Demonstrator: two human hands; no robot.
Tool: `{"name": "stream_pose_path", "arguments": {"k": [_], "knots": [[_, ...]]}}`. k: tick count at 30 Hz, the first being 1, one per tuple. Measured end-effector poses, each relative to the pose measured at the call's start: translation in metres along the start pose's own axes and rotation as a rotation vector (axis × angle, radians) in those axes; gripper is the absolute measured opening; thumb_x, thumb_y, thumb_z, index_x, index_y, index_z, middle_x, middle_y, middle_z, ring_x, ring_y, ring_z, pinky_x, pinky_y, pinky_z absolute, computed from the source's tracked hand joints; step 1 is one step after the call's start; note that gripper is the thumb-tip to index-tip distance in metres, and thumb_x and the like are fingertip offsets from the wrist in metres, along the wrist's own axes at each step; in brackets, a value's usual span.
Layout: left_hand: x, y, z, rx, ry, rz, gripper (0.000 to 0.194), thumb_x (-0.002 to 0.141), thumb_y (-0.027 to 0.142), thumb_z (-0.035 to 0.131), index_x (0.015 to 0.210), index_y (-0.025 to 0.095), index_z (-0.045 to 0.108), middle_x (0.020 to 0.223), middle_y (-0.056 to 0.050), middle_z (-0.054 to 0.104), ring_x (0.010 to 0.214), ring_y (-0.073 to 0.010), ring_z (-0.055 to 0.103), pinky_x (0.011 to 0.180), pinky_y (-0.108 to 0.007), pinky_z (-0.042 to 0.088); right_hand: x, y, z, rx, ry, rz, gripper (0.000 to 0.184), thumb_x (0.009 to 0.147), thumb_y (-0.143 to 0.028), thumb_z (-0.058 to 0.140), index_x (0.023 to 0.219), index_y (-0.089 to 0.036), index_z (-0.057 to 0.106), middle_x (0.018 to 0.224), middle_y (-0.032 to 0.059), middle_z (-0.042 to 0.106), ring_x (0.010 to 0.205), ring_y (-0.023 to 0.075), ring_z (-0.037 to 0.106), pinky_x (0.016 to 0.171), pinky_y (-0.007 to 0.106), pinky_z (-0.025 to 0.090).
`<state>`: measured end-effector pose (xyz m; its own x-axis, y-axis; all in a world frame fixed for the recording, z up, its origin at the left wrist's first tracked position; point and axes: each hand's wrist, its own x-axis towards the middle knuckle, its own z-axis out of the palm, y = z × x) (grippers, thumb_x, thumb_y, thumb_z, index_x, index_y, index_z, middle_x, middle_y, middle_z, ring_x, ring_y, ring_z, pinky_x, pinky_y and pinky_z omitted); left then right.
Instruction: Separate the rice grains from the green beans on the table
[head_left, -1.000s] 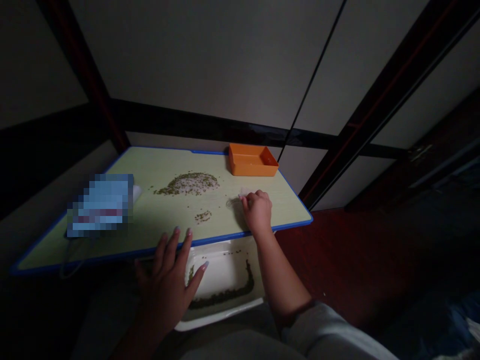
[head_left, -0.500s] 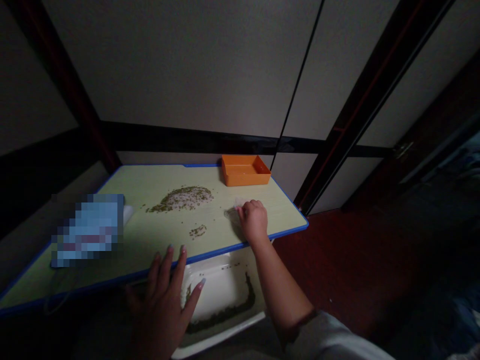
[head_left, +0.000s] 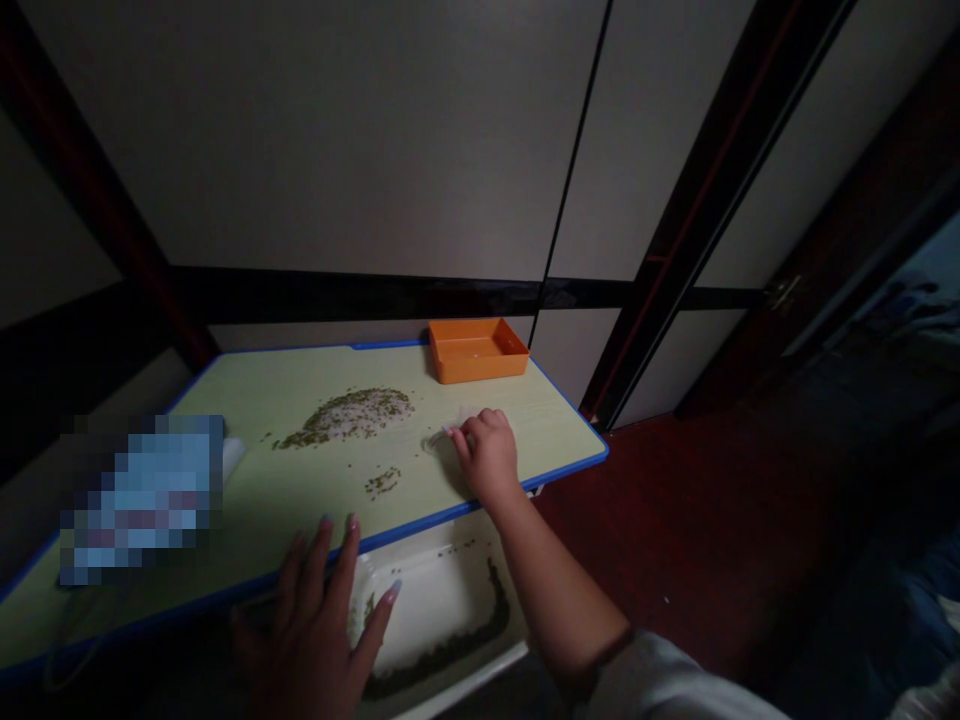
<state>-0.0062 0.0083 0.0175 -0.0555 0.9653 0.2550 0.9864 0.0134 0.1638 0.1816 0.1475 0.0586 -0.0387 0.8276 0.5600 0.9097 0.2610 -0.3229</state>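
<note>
My right hand [head_left: 489, 457] rests curled on the pale green table top [head_left: 315, 480], fingers pinched on a small pale patch of grains [head_left: 446, 435]. A large heap of mixed green and white grains [head_left: 349, 415] lies further left, and a small cluster of green grains [head_left: 382, 482] lies between it and the near edge. My left hand [head_left: 319, 610] is spread flat with fingers apart at the blue table edge, over the left rim of a white tray [head_left: 442, 600]. The tray sits below the edge and holds a curved line of green grains.
An orange box [head_left: 476, 350] stands at the table's back right corner. A blurred blue object [head_left: 142, 495] lies on the left of the table. Pale wall panels with dark frames rise behind. Dark red floor lies to the right.
The view has swung, so everything sits lower and further left in the picture. Both hands keep their places on the table and tray.
</note>
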Motion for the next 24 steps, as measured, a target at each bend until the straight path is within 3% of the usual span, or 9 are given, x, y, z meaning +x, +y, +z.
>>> {"name": "stream_pose_path", "arguments": {"k": [4, 9, 13, 17, 24], "knots": [[0.0, 0.002, -0.003, -0.014, -0.007, -0.01, 0.06, 0.092, 0.045, 0.026, 0.147, 0.022, 0.03, 0.157, -0.013, 0.03, 0.147, -0.0324, 0.019, 0.108, -0.073, 0.018, -0.002, -0.006, 0.0, -0.11, -0.013, -0.066, 0.03, 0.094, -0.041, 0.053, 0.08, -0.02, 0.068, 0.088, 0.0071, 0.061, 0.09, 0.0211, 0.049, 0.076, 0.031, 0.033], [-0.001, 0.002, -0.001, -0.019, 0.013, -0.008, 0.06, 0.092, 0.045, 0.026, 0.147, 0.021, 0.031, 0.156, -0.014, 0.03, 0.148, -0.0325, 0.017, 0.108, -0.073, 0.019, -0.002, -0.01, 0.0, -0.094, -0.041, -0.094, 0.031, 0.093, -0.044, 0.055, 0.08, -0.019, 0.069, 0.091, 0.0069, 0.063, 0.091, 0.0202, 0.051, 0.075, 0.029, 0.034], [-0.001, 0.0, 0.003, -0.018, 0.035, -0.001, 0.059, 0.092, 0.044, 0.026, 0.147, 0.022, 0.031, 0.157, -0.011, 0.029, 0.148, -0.0316, 0.017, 0.109, -0.072, 0.017, -0.003, -0.012, 0.001, -0.077, -0.143, -0.085, 0.032, 0.093, -0.046, 0.055, 0.084, -0.019, 0.068, 0.085, 0.0057, 0.069, 0.083, 0.0175, 0.059, 0.075, 0.028, 0.034], [-0.001, -0.001, 0.006, -0.022, 0.027, -0.025, 0.058, 0.092, 0.042, 0.028, 0.147, 0.025, 0.031, 0.158, -0.009, 0.028, 0.148, -0.0298, 0.016, 0.111, -0.069, 0.017, -0.005, -0.013, -0.001, -0.118, -0.219, -0.072, 0.03, 0.096, -0.044, 0.051, 0.088, -0.02, 0.067, 0.075, 0.0043, 0.071, 0.071, 0.0159, 0.062, 0.073, 0.027, 0.034], [-0.003, -0.004, 0.012, -0.015, 0.058, -0.011, 0.057, 0.091, 0.042, 0.029, 0.147, 0.029, 0.031, 0.158, -0.006, 0.029, 0.149, -0.0276, 0.016, 0.113, -0.067, 0.013, -0.007, -0.02, -0.011, -0.094, -0.287, -0.112, 0.02, 0.091, -0.037, 0.06, 0.083, -0.021, 0.069, 0.078, 0.0034, 0.073, 0.077, 0.0156, 0.065, 0.077, 0.027, 0.036]]}}
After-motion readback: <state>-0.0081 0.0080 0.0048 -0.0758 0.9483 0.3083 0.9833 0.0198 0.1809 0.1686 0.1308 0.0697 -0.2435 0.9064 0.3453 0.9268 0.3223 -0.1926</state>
